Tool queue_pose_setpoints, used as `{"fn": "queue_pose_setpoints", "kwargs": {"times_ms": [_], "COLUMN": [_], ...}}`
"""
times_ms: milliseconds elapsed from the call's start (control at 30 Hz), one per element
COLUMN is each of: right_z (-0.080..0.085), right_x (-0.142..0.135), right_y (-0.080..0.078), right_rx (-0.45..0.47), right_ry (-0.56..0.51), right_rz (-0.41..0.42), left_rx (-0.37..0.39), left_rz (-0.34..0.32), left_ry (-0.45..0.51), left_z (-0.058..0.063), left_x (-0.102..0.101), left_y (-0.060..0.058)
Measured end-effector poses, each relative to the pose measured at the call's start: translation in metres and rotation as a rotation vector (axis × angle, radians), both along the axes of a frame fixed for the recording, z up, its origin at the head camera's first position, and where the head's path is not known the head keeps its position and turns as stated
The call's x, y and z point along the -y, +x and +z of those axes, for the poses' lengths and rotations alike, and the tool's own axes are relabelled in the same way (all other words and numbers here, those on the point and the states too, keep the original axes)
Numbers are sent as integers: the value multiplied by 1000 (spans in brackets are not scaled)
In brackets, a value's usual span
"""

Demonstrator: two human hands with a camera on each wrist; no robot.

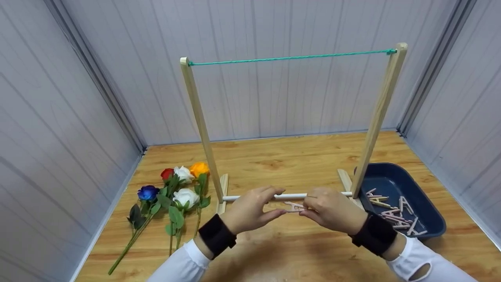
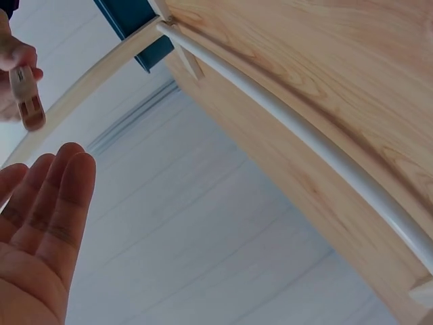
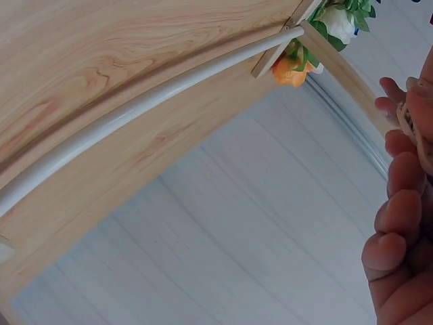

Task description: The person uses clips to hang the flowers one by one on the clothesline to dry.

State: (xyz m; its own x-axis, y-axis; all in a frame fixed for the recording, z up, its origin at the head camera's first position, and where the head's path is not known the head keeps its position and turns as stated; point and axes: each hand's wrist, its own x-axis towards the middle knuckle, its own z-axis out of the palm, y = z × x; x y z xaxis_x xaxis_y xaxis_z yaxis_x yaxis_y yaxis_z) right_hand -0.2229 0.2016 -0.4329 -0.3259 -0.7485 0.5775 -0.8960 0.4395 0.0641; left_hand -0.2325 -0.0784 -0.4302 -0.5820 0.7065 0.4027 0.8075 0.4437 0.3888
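My right hand (image 1: 332,209) pinches a pale pink clothespin (image 1: 294,206) between thumb and fingers, above the table and in front of the white rod (image 1: 291,196). The pin points left, toward my left hand (image 1: 250,209). In the left wrist view, the left fingers (image 2: 71,196) are extended and apart from the clothespin (image 2: 26,98), which the other hand holds. The right wrist view shows curled right fingers (image 3: 399,210) round the pin, partly cut off by the frame edge. A green string (image 1: 289,58) runs between the tops of two wooden posts.
Right of the wooden post (image 1: 379,117) sits a dark blue tub (image 1: 432,203) holding several clothespins (image 1: 391,214). Artificial roses lie left of the other post (image 1: 201,125): blue (image 1: 148,192), red (image 1: 167,173), orange (image 1: 199,168) and two white (image 1: 186,197). Panel walls (image 1: 274,98) enclose the table.
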Motion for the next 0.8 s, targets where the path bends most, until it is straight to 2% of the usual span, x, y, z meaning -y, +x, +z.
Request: {"fn": "queue_pose_setpoints", "kwargs": {"times_ms": [300, 533, 667, 800], "right_z": [-6, -11, -9, -7], "right_x": [-6, -10, -11, -11], "right_y": [2, 1, 0, -1], "right_rx": [40, 32, 17, 7], "right_ry": [-19, -23, -26, -20], "right_rz": [-25, -37, -27, -21], "left_rx": [47, 14, -2, 70], "left_rz": [109, 230, 324, 433], "left_ry": [62, 65, 30, -34], "left_z": [2, 8, 6, -2], "left_x": [46, 94, 120, 141], "left_y": [-1, -5, -10, -15]}}
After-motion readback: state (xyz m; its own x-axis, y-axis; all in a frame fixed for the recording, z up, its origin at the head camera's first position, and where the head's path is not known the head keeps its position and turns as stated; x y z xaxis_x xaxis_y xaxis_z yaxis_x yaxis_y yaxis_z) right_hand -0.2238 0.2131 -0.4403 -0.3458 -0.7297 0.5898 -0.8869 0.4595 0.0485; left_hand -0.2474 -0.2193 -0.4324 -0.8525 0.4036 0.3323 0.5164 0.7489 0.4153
